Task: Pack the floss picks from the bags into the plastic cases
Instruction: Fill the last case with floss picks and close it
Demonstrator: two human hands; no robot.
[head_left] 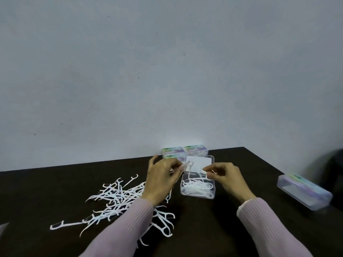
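Note:
An open clear plastic case (197, 188) sits mid-table with several white floss picks inside and its lid (199, 163) raised behind. My left hand (161, 179) pinches a floss pick (186, 164) just left of the case, above its rim. Just right of the case, my right hand (228, 178) has curled fingers and pinches a thin pick (213, 171) by its end. A loose pile of floss picks (118, 199) spreads over the dark table to the left, partly hidden by my left forearm.
Three closed labelled cases (183, 151) stand at the wall behind the open one. Another closed case (304, 192) lies near the table's right edge. A dark object (334, 175) sits beyond that edge. The wall rises right behind the table (55, 182).

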